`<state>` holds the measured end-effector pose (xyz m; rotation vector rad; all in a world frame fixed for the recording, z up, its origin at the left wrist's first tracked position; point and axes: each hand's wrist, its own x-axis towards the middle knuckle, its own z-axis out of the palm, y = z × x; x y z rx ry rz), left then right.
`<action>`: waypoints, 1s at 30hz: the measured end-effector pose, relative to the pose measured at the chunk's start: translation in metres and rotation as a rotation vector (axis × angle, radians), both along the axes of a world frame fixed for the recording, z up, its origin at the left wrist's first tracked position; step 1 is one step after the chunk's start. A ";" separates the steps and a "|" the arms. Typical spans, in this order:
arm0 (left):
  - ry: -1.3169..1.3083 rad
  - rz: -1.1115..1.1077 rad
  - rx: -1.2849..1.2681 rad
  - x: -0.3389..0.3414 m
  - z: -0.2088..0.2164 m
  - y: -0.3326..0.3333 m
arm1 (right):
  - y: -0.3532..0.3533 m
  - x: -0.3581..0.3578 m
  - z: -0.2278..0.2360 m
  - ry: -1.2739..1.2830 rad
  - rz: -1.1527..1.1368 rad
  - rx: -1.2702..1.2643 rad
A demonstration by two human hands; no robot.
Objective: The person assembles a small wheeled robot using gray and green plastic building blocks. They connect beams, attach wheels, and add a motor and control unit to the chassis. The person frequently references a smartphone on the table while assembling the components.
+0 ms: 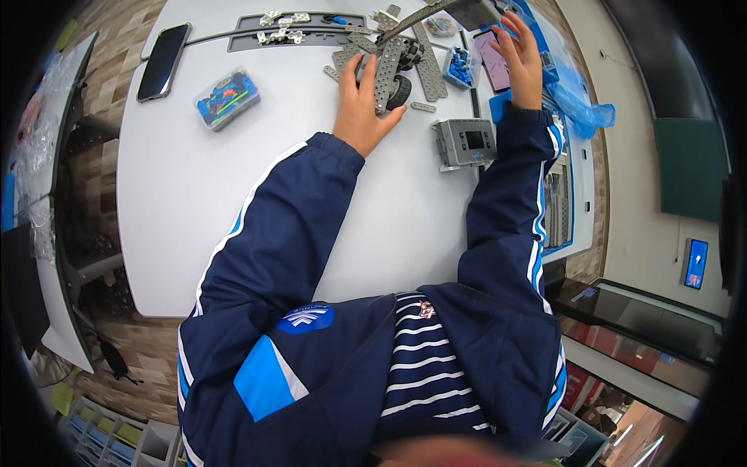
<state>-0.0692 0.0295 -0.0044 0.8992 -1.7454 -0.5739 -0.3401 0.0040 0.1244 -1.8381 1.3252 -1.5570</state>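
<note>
A grey toy-brick vehicle build (pixel 387 74) with perforated beams and black tyres stands at the far middle of the table. My left hand (pixel 362 109) lies against its near left side, fingers stretched and thumb apart beside the wheel (pixel 399 92). From the build a long grey arm rises to the right, ending in a grey block (pixel 473 12) at the frame's upper edge. Beside that block my right hand (pixel 521 62) is raised, its fingers apart and slightly bent; nothing shows in it. A grey controller box with a small screen (pixel 465 142) sits nearer, between my forearms.
Left on the table are a black phone (pixel 163 62) and a clear box of coloured parts (pixel 227 99). A grey tray (pixel 243 43) with white pieces lies behind. To the right are a box of blue pegs (pixel 459 67), a purple phone (pixel 493 64) and a blue plastic bag (pixel 583 109).
</note>
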 end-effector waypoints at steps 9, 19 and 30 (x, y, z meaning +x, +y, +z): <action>-0.027 0.038 -0.082 0.001 0.006 0.000 | -0.009 0.009 0.001 0.005 0.075 0.076; -0.009 -0.021 -0.233 0.017 0.036 0.005 | 0.023 0.010 0.018 -0.192 -0.016 0.045; -0.355 0.135 -0.563 0.196 0.126 -0.030 | -0.024 0.128 0.034 -0.165 0.273 -0.056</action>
